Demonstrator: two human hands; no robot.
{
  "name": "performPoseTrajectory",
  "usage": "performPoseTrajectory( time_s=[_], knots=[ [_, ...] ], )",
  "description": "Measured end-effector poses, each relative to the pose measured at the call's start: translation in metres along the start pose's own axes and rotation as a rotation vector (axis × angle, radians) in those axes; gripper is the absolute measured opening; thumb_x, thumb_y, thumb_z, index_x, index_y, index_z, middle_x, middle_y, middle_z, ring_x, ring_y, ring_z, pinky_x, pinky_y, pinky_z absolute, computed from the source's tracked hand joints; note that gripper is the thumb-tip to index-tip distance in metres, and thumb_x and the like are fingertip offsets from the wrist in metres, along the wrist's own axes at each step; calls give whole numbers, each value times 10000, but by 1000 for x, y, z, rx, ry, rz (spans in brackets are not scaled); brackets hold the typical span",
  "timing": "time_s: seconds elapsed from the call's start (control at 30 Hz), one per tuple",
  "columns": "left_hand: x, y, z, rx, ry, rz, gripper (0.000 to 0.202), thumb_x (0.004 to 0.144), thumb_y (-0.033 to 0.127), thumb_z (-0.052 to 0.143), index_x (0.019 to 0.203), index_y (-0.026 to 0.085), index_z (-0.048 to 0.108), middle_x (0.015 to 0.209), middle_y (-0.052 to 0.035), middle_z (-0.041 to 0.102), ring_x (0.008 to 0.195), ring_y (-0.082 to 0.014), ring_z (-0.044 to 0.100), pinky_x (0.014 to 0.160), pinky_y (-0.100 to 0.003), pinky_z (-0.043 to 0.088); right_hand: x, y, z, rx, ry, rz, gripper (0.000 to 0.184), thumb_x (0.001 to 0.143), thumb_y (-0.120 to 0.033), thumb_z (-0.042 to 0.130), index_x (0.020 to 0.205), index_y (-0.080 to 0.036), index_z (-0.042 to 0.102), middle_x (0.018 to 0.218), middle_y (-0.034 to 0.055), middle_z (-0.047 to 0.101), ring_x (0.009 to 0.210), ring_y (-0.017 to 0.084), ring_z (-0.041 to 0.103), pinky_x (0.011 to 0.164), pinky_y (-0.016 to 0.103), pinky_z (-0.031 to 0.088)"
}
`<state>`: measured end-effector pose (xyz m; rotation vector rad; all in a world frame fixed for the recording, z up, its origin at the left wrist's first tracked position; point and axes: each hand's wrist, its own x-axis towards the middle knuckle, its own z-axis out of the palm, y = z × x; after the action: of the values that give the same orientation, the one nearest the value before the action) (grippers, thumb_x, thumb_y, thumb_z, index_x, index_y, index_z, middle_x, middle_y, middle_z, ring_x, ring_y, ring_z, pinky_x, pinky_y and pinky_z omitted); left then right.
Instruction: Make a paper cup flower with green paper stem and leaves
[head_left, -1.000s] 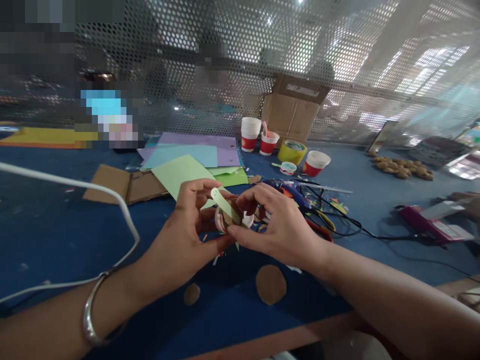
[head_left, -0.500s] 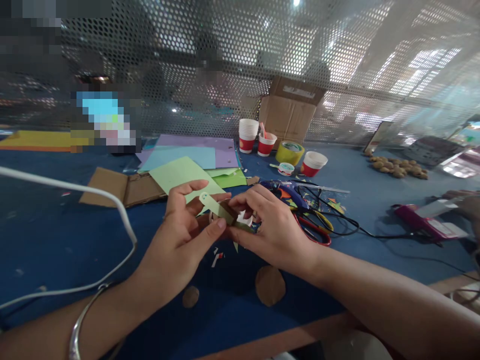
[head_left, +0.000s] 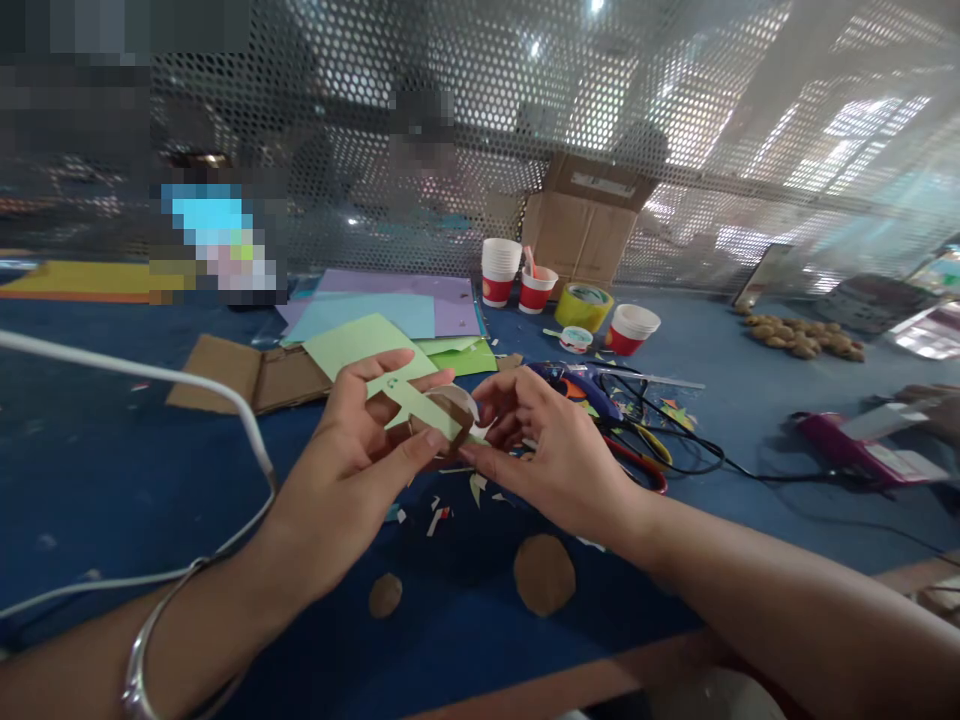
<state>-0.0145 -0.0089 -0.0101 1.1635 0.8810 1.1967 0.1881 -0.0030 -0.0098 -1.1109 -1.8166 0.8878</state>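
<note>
My left hand (head_left: 358, 462) and my right hand (head_left: 551, 452) meet above the blue table (head_left: 105, 470). Between them is a small paper cup piece (head_left: 452, 410) with a brown cardboard face and a light green paper strip (head_left: 411, 398) stuck across it. The thumb and fingers of my left hand pinch the strip and the cup's near edge. My right hand's fingers curl around the cup from the right. Two brown cardboard discs (head_left: 544, 573) lie on the table below my hands, among paper scraps.
Coloured paper sheets (head_left: 375, 318) and flat cardboard (head_left: 247, 372) lie behind my hands. Red-and-white paper cups (head_left: 501, 270), a yellow tape roll (head_left: 584, 304), a glue gun with cables (head_left: 600, 385) and red scissors sit to the right. A white cable (head_left: 225, 400) crosses at left. Another person's hand (head_left: 930, 405) is at far right.
My left thumb has shifted along the green strip and the cup piece has turned slightly and lifted; both hands stay around it.
</note>
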Motion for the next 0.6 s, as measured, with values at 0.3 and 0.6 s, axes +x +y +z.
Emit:
performPoseTrajectory(
  time_s=[0.3,0.6],
  knots=[
    [2,-4,-6,76,-80,-40,723,888,274,832,1448,350,382,1153,-12,765,1000,-175,765,834,-244,640,2,4,-2,172,-11,63,377,864,-202,763,1188,-228,572,883,-39,679,744,99,628,692,252,518],
    [3,-1,-4,119,-25,-156,773,840,378,868,1464,308,417,1093,-15,790,1012,-182,752,865,-241,601,3,7,-1,215,5,83,335,853,-220,768,1140,-205,597,856,-27,649,750,110,623,677,248,513]
  ],
)
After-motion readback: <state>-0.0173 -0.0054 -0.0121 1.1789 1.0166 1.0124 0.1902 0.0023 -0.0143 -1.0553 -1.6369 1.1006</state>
